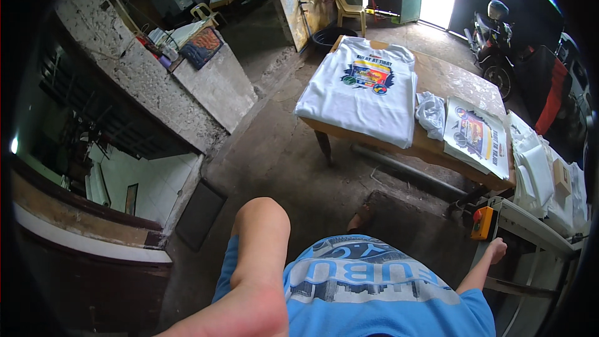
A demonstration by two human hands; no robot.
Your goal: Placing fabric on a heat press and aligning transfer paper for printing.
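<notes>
My left arm [261, 262] is bent with its elbow pointing forward; the forearm folds back to the lower edge, and the left hand is out of the picture. At the right, my right hand [497, 251] has its fingers curled closed beside a grey metal frame [538, 229]. What they hold, if anything, is hidden. Just above this hand sits a yellow control box [483, 223] with a red button. Ahead stands a wooden table [449, 78] bearing a pile of white printed T-shirts [374, 109], a crumpled white cloth [430, 114] and a second printed stack [477, 134].
White folded cloths [533, 171] and a small cardboard box [562, 178] lie at the right. Behind the table are a black tub [332, 38], a plastic chair [349, 11] and a motorcycle [493, 50]. A rough concrete wall [140, 65] and a dark mat [201, 214] are at the left.
</notes>
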